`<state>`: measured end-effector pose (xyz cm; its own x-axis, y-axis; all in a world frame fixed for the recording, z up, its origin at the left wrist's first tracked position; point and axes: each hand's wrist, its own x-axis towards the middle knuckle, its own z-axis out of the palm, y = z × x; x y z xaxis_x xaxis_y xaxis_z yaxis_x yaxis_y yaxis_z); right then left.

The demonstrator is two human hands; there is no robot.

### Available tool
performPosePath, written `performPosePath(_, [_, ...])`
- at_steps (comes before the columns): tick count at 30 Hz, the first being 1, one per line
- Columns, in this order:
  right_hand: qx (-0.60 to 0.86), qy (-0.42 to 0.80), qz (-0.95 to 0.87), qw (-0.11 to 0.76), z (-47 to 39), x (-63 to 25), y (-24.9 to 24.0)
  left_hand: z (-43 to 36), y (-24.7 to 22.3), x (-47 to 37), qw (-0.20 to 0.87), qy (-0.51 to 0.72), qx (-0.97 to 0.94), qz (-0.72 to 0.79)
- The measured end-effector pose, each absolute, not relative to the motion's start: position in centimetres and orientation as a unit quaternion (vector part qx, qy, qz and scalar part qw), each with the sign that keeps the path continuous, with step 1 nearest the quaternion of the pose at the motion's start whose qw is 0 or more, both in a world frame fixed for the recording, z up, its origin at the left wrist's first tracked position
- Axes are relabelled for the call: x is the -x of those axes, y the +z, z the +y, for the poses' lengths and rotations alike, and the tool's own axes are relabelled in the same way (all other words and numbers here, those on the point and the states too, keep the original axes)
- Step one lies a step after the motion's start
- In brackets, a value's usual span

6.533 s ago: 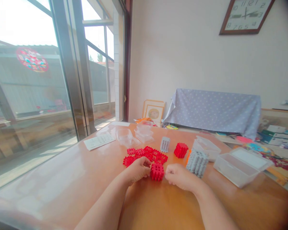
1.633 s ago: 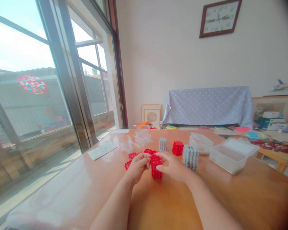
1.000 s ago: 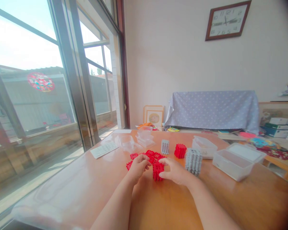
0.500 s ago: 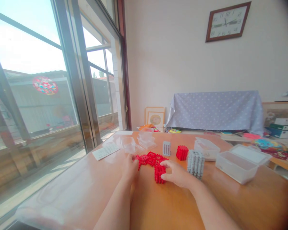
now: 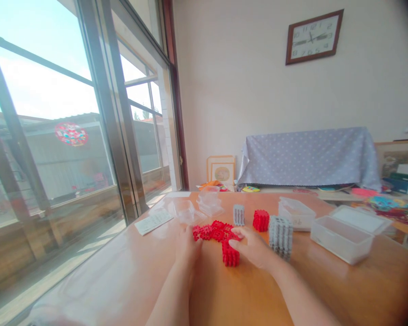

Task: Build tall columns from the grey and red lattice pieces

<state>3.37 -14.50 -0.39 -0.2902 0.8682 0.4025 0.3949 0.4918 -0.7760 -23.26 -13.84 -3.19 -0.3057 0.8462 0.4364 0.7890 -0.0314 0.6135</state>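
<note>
Several flat red notched plastic pieces (image 5: 217,230) lie in a loose spread on the table. At the spread's left edge rests my left hand (image 5: 189,244), its thumb apart from its fingers and the fingertips partly hidden. My right hand (image 5: 253,249) has thumb and forefinger around red notched plastic at the top of a red stack (image 5: 230,256); whether one piece or more is between them is too blurred to tell. Behind stand a second red stack (image 5: 261,220) and a small grey stack (image 5: 239,215). A taller grey stack (image 5: 280,237) is just beyond my right wrist.
Clear plastic boxes (image 5: 209,203) sit at the back of the table (image 5: 115,267), near a printed sheet (image 5: 154,221). To the right are a translucent box (image 5: 296,215) and another with its lid open (image 5: 342,240). Windows (image 5: 54,113) line the left side.
My right hand's fingers have shifted from the side of the near red stack up toward its top. My left hand stays by the spread pieces. The view has tilted slightly.
</note>
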Motion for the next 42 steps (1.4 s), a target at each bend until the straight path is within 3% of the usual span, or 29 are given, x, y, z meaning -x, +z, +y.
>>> performPosePath(6, [0.417, 0.251, -0.719, 0.496, -15.4, -3.1, 1.6, -14.6, -1.8, 19.7, -0.049, 0.551, -0.651, 0.520])
performPosePath(16, [0.363, 0.308, -0.722, 0.502, -16.8, -1.5, 2.8, -18.9, 0.5, 15.5, -0.021, 0.539, -0.745, 0.393])
performPosePath(19, [0.357, 0.352, -0.685, 0.528, -16.5, -1.7, 2.8, -18.9, 0.8, 15.2, 0.052, 0.593, -0.696, 0.401])
performPosePath(23, [0.338, 0.366, -0.673, 0.546, -16.5, -1.9, 3.0, -18.6, 1.5, 15.5, 0.257, 0.656, -0.578, 0.413])
performPosePath(29, [0.349, 0.202, -0.729, 0.553, -16.4, -1.4, 2.3, -18.3, 2.1, 16.1, 0.521, 0.639, -0.466, 0.320])
performPosePath(34, [0.363, 0.158, -0.739, 0.545, -15.9, -1.2, 1.3, -18.0, 1.8, 16.3, 0.555, 0.656, -0.429, 0.281])
performPosePath(42, [0.379, 0.250, -0.710, 0.538, -15.8, -1.7, 1.2, -17.8, 1.6, 16.5, 0.549, 0.648, -0.439, 0.292])
